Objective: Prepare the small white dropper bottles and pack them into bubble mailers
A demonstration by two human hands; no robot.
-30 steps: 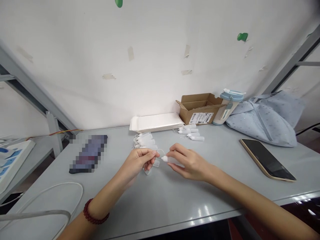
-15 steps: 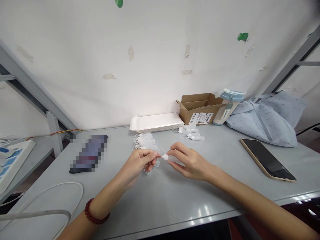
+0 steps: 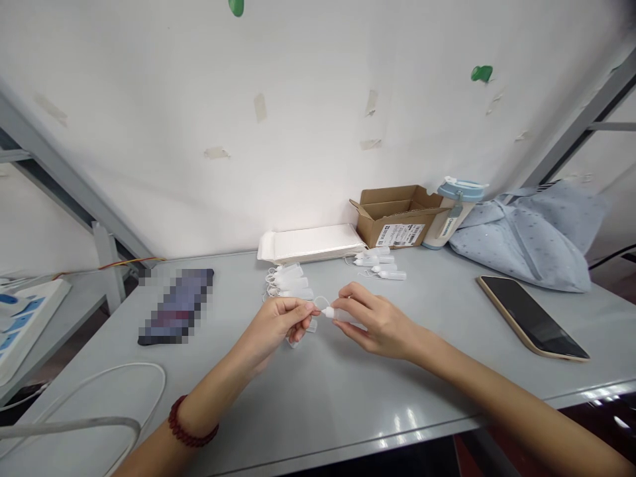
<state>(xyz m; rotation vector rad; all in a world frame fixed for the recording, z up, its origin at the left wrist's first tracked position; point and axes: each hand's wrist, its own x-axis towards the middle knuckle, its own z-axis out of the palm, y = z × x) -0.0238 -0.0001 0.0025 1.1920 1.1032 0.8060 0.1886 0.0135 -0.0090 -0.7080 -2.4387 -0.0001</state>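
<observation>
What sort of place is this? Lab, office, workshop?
Probably a small packing or assembly bench: grey table against a white wall, small plastic bottles laid out in batches, an open cardboard box. The left hand and right hand grip a single bottle.

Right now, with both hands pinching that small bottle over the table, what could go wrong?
The small bottle is held only by fingertips, right hand on its body, left hand at its cap; it may slip and roll.
A dropped cap could get lost among the loose bottles.
The phone lies near the table edge, beside the right forearm.
</observation>
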